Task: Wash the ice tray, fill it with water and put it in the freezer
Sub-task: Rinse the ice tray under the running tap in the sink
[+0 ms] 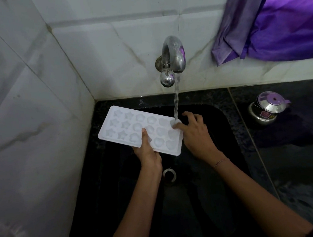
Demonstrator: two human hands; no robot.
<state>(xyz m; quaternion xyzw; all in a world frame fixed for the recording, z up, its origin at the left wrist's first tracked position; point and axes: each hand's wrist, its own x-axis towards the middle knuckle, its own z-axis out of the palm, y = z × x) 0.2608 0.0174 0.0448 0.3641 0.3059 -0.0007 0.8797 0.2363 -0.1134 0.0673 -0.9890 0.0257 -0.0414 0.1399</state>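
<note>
While the tap (174,56) runs onto the right end of the ice tray (125,125), held over the sink (214,150), washing seems underway; filling and freezing remain. Of the hands, the left hand (146,152) grips its near edge and the right hand (194,133) touches its right end with spread fingers. Whether the cavities hold water is unclear.

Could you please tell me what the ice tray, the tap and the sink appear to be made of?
The white ice tray looks like matt, translucent plastic, with moulded star and heart cavities. The curved silver tap is polished metal, perhaps chromed: it mirrors the purple cloth. The black sink basin seems glossy stone or composite; unclear which.
</note>
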